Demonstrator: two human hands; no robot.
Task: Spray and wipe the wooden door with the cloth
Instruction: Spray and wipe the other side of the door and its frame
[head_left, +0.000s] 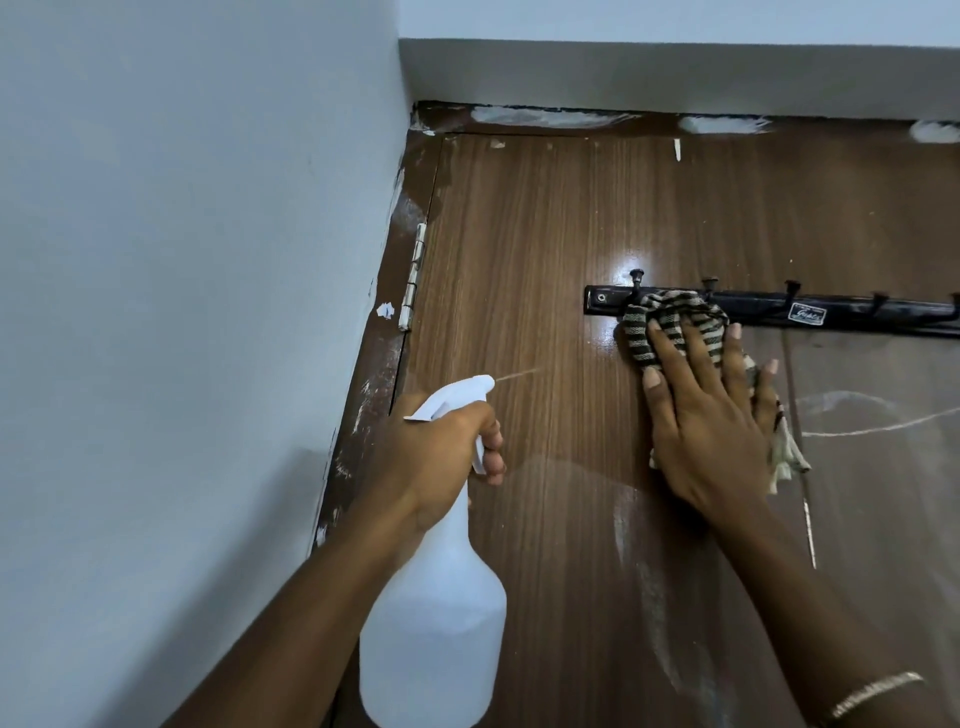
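Observation:
The brown wooden door (524, 234) fills the middle and right of the head view. My left hand (441, 457) grips the neck of a white spray bottle (434, 634) with fingers curled on the trigger. A thin jet leaves the nozzle toward the door. My right hand (711, 415) lies flat with straight fingers, pressing a black-and-cream striped cloth (670, 322) against the door just below the hook rail. Most of the cloth is hidden under the hand.
A black hook rail (831, 312) with several pegs is screwed across the door. A metal hinge (414, 278) sits on the left frame. A pale grey wall (182, 260) stands at the left. White smears mark the door's lower right.

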